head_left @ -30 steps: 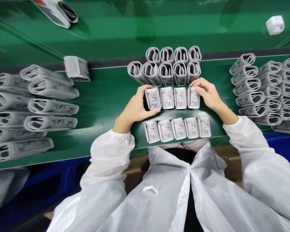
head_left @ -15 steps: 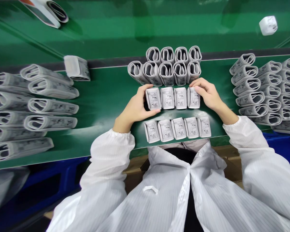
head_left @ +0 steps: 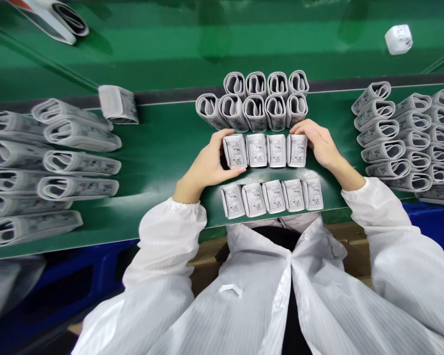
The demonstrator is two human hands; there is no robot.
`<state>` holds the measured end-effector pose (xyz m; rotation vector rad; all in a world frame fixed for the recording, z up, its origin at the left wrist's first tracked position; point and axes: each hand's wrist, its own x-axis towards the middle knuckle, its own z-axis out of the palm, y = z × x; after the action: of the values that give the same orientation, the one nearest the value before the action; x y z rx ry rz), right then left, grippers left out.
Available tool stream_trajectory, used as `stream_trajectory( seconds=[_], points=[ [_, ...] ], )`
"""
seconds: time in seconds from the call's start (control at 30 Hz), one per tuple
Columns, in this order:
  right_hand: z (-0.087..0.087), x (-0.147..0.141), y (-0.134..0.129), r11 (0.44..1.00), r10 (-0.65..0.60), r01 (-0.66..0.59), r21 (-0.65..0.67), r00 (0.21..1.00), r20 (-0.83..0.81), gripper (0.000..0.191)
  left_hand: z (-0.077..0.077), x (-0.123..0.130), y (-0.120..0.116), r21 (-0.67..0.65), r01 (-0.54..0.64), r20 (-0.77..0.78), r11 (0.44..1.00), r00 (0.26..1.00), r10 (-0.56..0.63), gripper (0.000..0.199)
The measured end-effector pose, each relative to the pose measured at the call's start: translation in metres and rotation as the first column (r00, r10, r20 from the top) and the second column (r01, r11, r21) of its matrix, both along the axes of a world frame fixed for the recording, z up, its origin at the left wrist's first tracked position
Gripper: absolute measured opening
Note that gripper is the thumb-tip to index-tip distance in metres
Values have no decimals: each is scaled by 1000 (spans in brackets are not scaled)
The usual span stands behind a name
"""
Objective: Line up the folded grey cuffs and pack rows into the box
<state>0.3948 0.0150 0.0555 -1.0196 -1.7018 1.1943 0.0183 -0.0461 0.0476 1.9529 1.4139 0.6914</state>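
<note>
Four rolled grey-white cuffs printed with line drawings stand in a row before me. My left hand [head_left: 207, 159] curves around the leftmost rolled cuff [head_left: 235, 151], fingertips at its far edge and thumb along its near edge. At the other end, my right hand [head_left: 320, 143] has its fingers bent over the far edge and right side of the rightmost rolled cuff [head_left: 296, 151]; its thumb is partly hidden. Closer to me lies a second row of rolled cuffs [head_left: 274, 196]. Just beyond my hands, two rows of rolled cuffs [head_left: 254, 112] show their coiled ends.
Stacks of rolled cuffs lie at left [head_left: 82, 161] and right [head_left: 383, 129] on the green table [head_left: 159, 148]. One cuff [head_left: 118, 103] sits near the back edge. Beyond, a green belt [head_left: 163, 49] carries a white block [head_left: 398, 39] and a white looped piece [head_left: 55, 22].
My right thumb has drawn back off the face of the rightmost cuff. My left hand stays put. On the belt, the white block and the looped piece have shifted left.
</note>
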Motion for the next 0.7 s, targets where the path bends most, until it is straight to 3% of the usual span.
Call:
stream_trajectory(
  seconds=[0.7],
  points=[
    [2, 2, 1, 999, 20, -19, 48, 1000, -3, 62, 4, 2, 0, -3, 0, 12, 1000, 1000, 0, 128]
  ],
)
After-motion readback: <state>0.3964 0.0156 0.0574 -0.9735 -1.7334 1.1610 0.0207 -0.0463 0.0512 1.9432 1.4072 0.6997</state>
